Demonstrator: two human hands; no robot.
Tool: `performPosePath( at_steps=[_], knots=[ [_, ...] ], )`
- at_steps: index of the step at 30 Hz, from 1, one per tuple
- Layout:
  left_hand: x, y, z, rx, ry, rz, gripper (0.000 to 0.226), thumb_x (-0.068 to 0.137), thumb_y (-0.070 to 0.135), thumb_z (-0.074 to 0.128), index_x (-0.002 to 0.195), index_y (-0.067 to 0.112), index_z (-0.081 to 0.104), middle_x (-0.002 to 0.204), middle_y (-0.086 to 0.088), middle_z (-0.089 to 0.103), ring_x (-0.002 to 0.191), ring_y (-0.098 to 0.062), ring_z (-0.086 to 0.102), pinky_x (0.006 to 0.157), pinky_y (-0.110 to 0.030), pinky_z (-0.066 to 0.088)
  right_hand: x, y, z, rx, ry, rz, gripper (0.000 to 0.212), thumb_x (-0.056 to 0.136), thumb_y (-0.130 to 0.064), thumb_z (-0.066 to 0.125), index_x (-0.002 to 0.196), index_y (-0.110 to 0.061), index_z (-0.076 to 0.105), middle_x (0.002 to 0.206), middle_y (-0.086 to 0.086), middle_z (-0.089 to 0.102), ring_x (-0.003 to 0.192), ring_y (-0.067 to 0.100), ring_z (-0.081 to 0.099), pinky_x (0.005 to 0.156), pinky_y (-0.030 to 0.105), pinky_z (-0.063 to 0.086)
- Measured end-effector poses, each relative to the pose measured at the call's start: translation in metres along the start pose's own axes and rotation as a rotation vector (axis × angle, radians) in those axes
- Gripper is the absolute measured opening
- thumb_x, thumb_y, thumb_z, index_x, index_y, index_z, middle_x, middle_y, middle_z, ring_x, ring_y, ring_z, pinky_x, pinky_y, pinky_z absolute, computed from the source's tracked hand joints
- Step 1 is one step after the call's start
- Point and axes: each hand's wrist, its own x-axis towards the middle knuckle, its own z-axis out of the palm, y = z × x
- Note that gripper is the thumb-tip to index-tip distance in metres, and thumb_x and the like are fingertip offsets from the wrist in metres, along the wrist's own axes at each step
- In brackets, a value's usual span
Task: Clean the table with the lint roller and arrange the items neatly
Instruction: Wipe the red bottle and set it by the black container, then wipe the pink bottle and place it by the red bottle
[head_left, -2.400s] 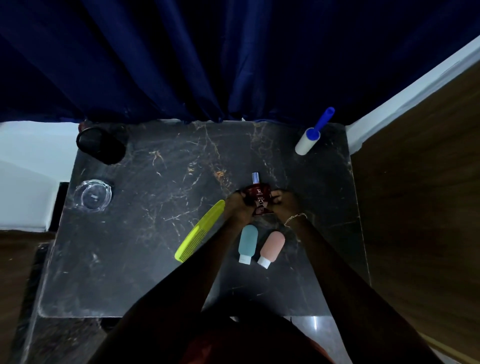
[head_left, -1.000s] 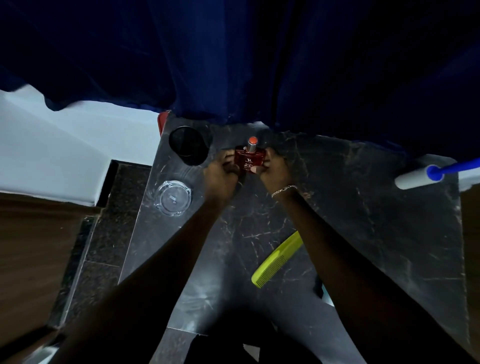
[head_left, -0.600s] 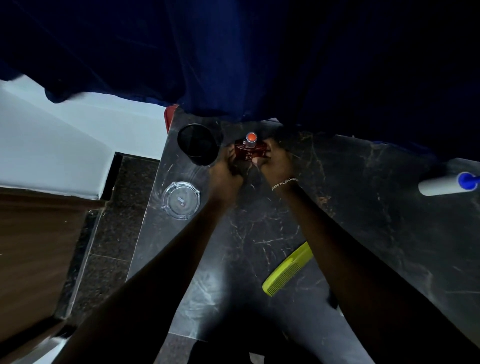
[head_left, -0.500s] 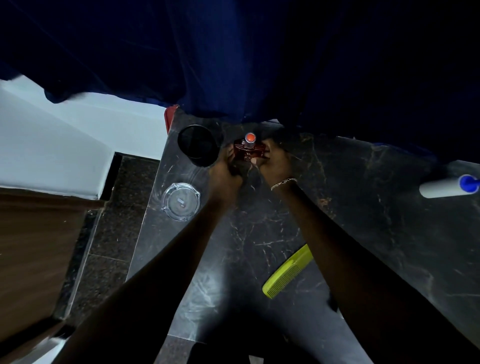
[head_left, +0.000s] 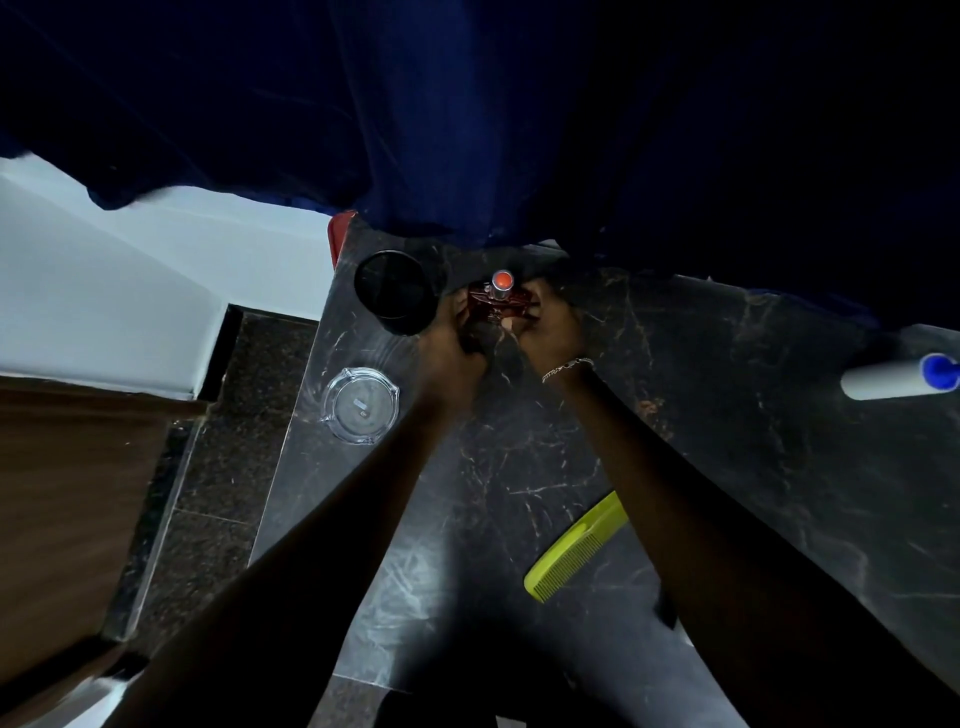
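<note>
- Nearest me, the comb (head_left: 576, 548) lies flat on the tabletop (head_left: 727, 415): thin yellow-green plastic, light and a bit springy. I'd pinch it at the solid spine, not the teeth.
- The tabletop is dark polished stone with pale and rusty veins. It looks hard and slick, so things would slide on it easily.
- To the left sits a clear glass ashtray (head_left: 359, 404), thick-walled with notches. I judge it heavy for its size and chippable, best lifted by the rim.
- Further out, my left hand (head_left: 451, 347) and right hand (head_left: 549, 328) each close a grip on a side of the perfume bottle (head_left: 498, 305). It stands upright near the back edge, just beside the black cup (head_left: 396, 292).
- The bottle is squarish dark-red glass with a round orange-topped cap: smooth, breakable and probably dense, so I hold the flat sides low rather than the cap.
- Far right lies the lint roller (head_left: 893, 378), a white cylinder with a blue handle: light, sticky on the roll, so take the handle.
- Behind hangs a soft navy curtain (head_left: 519, 130).
</note>
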Motion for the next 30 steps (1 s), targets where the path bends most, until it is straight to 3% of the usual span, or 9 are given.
performPosePath(
  at_steps=[2, 5, 9, 13, 17, 20, 23, 27, 30],
  knots=[
    [-0.003, 0.0, -0.001, 0.005, -0.006, -0.017, 0.063, 0.082, -0.003, 0.065, 0.141, 0.014, 0.051, 0.123, 0.012, 0.065, 0.1, 0.027, 0.055, 0.082, 0.008, 0.039, -0.002, 0.001, 0.001, 0.006, 0.002, -0.001, 0.04, 0.078, -0.004, 0.066, 0.112, -0.024, 0.058, 0.105, 0.0, 0.073, 0.098, 0.017, 0.07, 0.092, 0.043, 0.057],
    [-0.01, 0.002, -0.003, -0.013, -0.022, -0.047, 0.073, 0.08, -0.005, 0.061, 0.148, 0.016, 0.046, 0.136, 0.003, 0.066, 0.118, -0.001, 0.06, 0.099, -0.015, 0.047, -0.007, 0.002, 0.001, 0.046, -0.02, 0.008, 0.054, 0.08, -0.003, 0.064, 0.126, -0.028, 0.052, 0.118, 0.004, 0.069, 0.108, 0.019, 0.067, 0.097, 0.046, 0.055],
    [-0.028, 0.002, -0.004, 0.006, -0.001, -0.049, 0.072, 0.082, 0.009, 0.064, 0.151, 0.012, 0.044, 0.137, -0.007, 0.066, 0.126, -0.022, 0.063, 0.107, -0.032, 0.049, -0.028, 0.002, -0.011, -0.02, 0.046, -0.019, 0.067, 0.078, -0.015, 0.072, 0.139, -0.027, 0.046, 0.132, 0.002, 0.063, 0.119, 0.019, 0.062, 0.102, 0.042, 0.052],
    [-0.069, -0.001, -0.004, -0.007, -0.032, -0.039, 0.076, 0.08, 0.035, 0.059, 0.152, 0.015, 0.044, 0.133, -0.008, 0.068, 0.117, -0.021, 0.066, 0.1, -0.029, 0.05, -0.076, 0.015, -0.028, -0.105, 0.015, -0.067, 0.076, 0.081, -0.024, 0.073, 0.147, -0.026, 0.036, 0.142, 0.007, 0.055, 0.125, 0.024, 0.057, 0.105, 0.033, 0.047],
    [-0.12, -0.012, 0.0, 0.024, -0.109, 0.021, 0.067, 0.091, 0.024, 0.06, 0.154, 0.025, 0.038, 0.145, 0.001, 0.059, 0.127, -0.018, 0.062, 0.108, -0.035, 0.049, -0.145, 0.032, -0.051, -0.152, 0.047, -0.197, 0.069, 0.087, -0.027, 0.07, 0.146, -0.014, 0.038, 0.148, 0.007, 0.047, 0.133, 0.018, 0.048, 0.109, 0.008, 0.028],
    [-0.159, -0.013, 0.009, 0.032, -0.146, 0.052, 0.067, 0.094, 0.032, 0.062, 0.155, 0.029, 0.035, 0.151, 0.008, 0.053, 0.13, -0.008, 0.056, 0.109, -0.034, 0.048, -0.198, 0.05, -0.069, -0.184, 0.097, -0.257, 0.064, 0.089, -0.027, 0.069, 0.144, -0.008, 0.043, 0.149, 0.007, 0.044, 0.139, 0.017, 0.041, 0.117, 0.013, 0.024],
    [-0.197, -0.007, 0.029, 0.053, -0.185, 0.11, 0.07, 0.093, 0.038, 0.061, 0.156, 0.018, 0.038, 0.153, -0.003, 0.052, 0.139, -0.014, 0.052, 0.116, -0.04, 0.046, -0.25, 0.071, -0.089, -0.205, 0.122, -0.193, 0.064, 0.085, -0.019, 0.071, 0.143, -0.01, 0.045, 0.15, 0.007, 0.043, 0.141, 0.021, 0.042, 0.118, 0.016, 0.026],
    [-0.238, 0.005, 0.062, 0.086, -0.293, 0.149, 0.071, 0.094, 0.041, 0.058, 0.157, 0.015, 0.039, 0.157, -0.005, 0.048, 0.142, -0.019, 0.051, 0.115, -0.045, 0.046, -0.305, 0.091, -0.115, -0.247, 0.148, -0.133, 0.066, 0.084, -0.02, 0.065, 0.144, -0.003, 0.043, 0.15, 0.012, 0.043, 0.141, 0.027, 0.041, 0.12, 0.02, 0.025],
    [-0.262, 0.014, 0.09, 0.139, -0.349, 0.186, 0.068, 0.095, 0.032, 0.064, 0.157, 0.016, 0.039, 0.158, -0.003, 0.048, 0.142, -0.02, 0.05, 0.119, -0.037, 0.042, -0.329, 0.102, -0.135, -0.265, 0.198, -0.112, 0.064, 0.084, -0.017, 0.065, 0.143, -0.003, 0.045, 0.147, 0.012, 0.046, 0.139, 0.027, 0.044, 0.118, 0.034, 0.036]
  ],
)
